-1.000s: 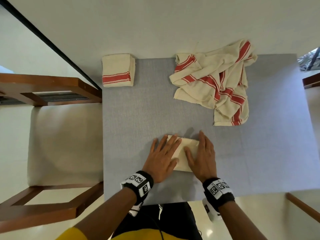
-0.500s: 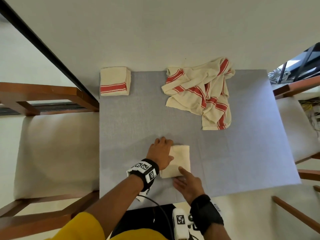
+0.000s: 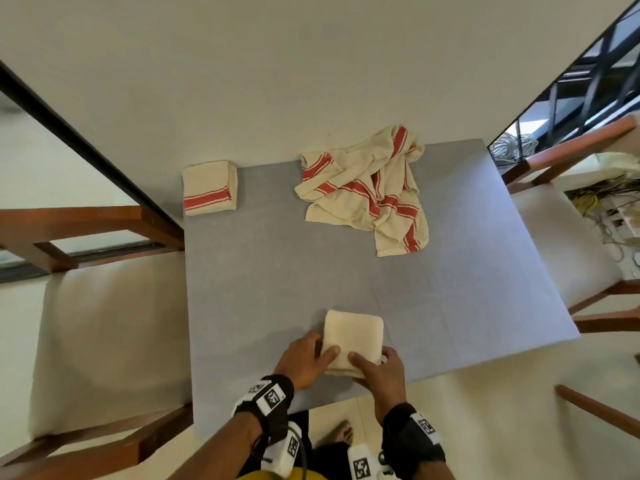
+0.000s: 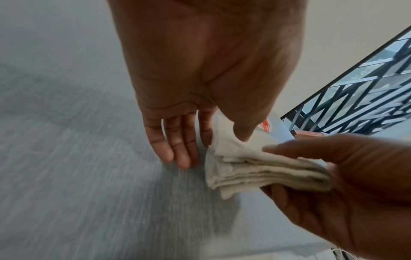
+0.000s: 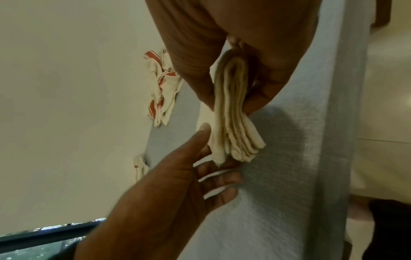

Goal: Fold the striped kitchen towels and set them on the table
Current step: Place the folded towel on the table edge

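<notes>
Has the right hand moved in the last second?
Yes. The right hand drew back off the near towel toward the table's near edge and now pinches the towel's corner.

The folded towel [image 3: 353,334] is matt woven cloth, the table [image 3: 277,271] matt textured fabric, the chair frame [image 3: 86,221] smooth wood.

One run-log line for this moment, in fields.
right hand: pinches folded towel | left hand: touches it | crumpled pile: unfolded

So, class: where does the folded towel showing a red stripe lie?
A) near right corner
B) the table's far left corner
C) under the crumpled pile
B: the folded towel sits at the far left corner of the table, apart from the crumpled pile.
</notes>
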`<state>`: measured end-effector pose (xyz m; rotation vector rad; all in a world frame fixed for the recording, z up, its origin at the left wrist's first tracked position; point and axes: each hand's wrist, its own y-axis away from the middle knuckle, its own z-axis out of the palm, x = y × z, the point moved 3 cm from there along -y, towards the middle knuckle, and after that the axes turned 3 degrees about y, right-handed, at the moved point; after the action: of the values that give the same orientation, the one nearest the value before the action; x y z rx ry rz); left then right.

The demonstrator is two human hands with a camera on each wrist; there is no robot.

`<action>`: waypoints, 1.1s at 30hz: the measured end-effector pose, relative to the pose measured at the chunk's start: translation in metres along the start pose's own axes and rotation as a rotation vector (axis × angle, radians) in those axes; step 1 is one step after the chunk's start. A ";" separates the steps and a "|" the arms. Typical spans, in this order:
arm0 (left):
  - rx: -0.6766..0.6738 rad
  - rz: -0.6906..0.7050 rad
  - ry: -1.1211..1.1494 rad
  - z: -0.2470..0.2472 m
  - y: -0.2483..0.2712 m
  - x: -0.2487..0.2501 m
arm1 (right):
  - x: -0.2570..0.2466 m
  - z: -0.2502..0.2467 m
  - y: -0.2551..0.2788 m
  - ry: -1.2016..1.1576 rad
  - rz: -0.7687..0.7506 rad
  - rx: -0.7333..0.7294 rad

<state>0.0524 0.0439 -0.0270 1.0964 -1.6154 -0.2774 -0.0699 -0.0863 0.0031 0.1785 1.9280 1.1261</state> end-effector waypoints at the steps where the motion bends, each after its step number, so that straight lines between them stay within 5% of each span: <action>1: 0.010 -0.016 0.045 0.007 0.007 0.002 | -0.003 -0.008 0.004 -0.002 -0.031 0.004; 6: -0.127 -0.215 0.659 0.036 0.038 0.037 | -0.020 -0.057 0.025 -0.086 -0.155 -0.033; 9: -0.260 -0.168 1.013 0.047 0.057 0.073 | -0.032 -0.091 0.047 -0.173 -0.206 -0.123; 12: -0.308 -0.075 1.120 0.061 0.078 0.110 | -0.042 -0.131 0.071 -0.274 -0.258 -0.189; 22: -0.308 0.242 0.990 0.131 0.128 0.236 | -0.055 -0.244 0.131 -0.536 -0.373 -0.320; 33: -0.324 0.357 0.750 0.156 0.078 0.309 | -0.095 -0.303 0.076 -0.478 -0.392 -0.155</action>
<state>-0.1094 -0.2045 0.1688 0.5424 -1.0101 0.1065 -0.2581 -0.2837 0.1827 -0.0183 1.3713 0.8677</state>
